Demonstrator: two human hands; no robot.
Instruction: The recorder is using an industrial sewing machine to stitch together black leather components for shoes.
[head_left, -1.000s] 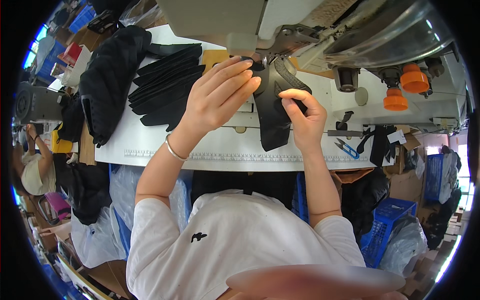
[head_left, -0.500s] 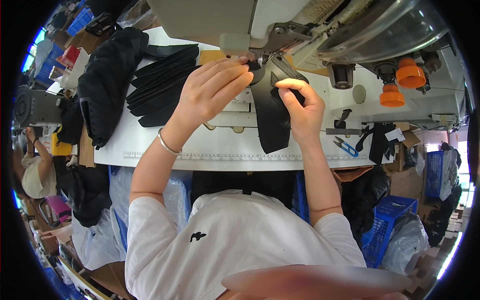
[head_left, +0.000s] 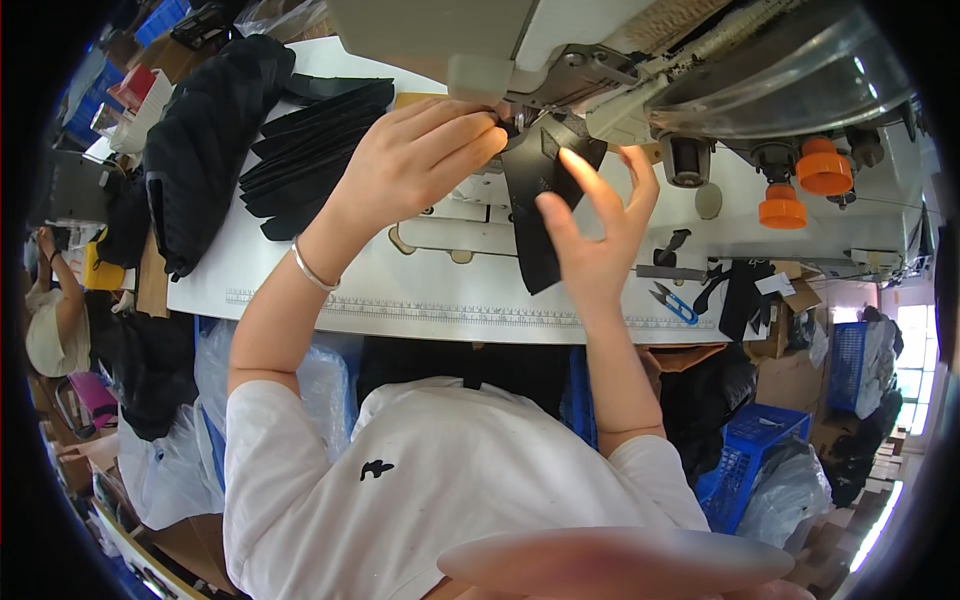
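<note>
A black panel (head_left: 532, 215) lies under the sewing machine (head_left: 430, 35), its pointed end hanging toward me over the white table. A small diamond shape shows on the panel near the needle area. My left hand (head_left: 415, 160) is beside the presser foot, fingers pressed together at the panel's far left edge; what lies between the fingertips is hidden. At the panel's right side, my right hand (head_left: 600, 235) has thumb and fingers spread, holding nothing. The index fingertip is close to the panel, and I cannot tell whether it touches.
Fanned black pieces (head_left: 320, 150) and a bulky black bundle (head_left: 210, 150) lie to the left. Blue thread snips (head_left: 675, 303) rest at right, near a ruler strip (head_left: 450, 310) along the table edge. Blue crates (head_left: 750, 450) stand below right. Another person (head_left: 60, 320) works far left.
My right hand has opened from a pinch and drawn slightly away from the panel. My left hand stays near the presser foot. The whole view has shifted a little.
</note>
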